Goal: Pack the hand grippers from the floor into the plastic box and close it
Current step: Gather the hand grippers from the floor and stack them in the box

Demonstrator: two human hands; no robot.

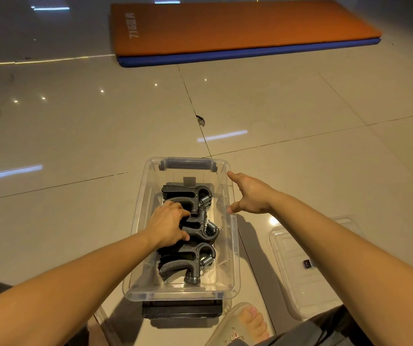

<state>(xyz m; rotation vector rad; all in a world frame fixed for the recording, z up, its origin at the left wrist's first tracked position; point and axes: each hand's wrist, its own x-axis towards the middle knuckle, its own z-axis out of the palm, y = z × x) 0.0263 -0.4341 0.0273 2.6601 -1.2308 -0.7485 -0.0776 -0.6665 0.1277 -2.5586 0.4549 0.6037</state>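
Inside the plastic box (pixel 138 216), the left hand (pixel 169 222) curls round the middle of three hand grippers (pixel 188 267), apparently nesting it in line so the lid will seat. They are matte black and hooked, with bright coil springs. The right hand (pixel 250 193), fingers spread, braces the clear, glossy rim. The transparent ribbed lid (pixel 300 283) lies on the floor (pixel 287 116) just beside the box.

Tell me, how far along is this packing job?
Nearly done. Three hand grippers lie in the plastic box; none show on the floor. The left hand grips the middle gripper; the right hand is open at the rim. Left to do: the lid, lying beside the box, goes on.
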